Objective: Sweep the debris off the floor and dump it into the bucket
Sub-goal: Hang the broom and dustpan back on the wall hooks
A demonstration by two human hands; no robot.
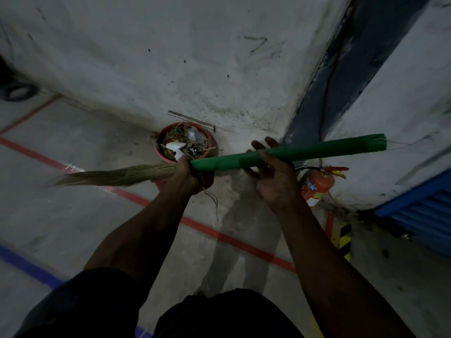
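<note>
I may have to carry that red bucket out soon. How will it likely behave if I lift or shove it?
The bucket is heaped to the rim with leaves and paper scraps, so it is probably light for its size. Loose bits on top would likely spill if it is shoved or tilted. It looks wide and squat on the floor, so tipping seems unlikely.

green-handled broom [288,153] held level, red bucket [159,152] full of debris [183,142]
</note>
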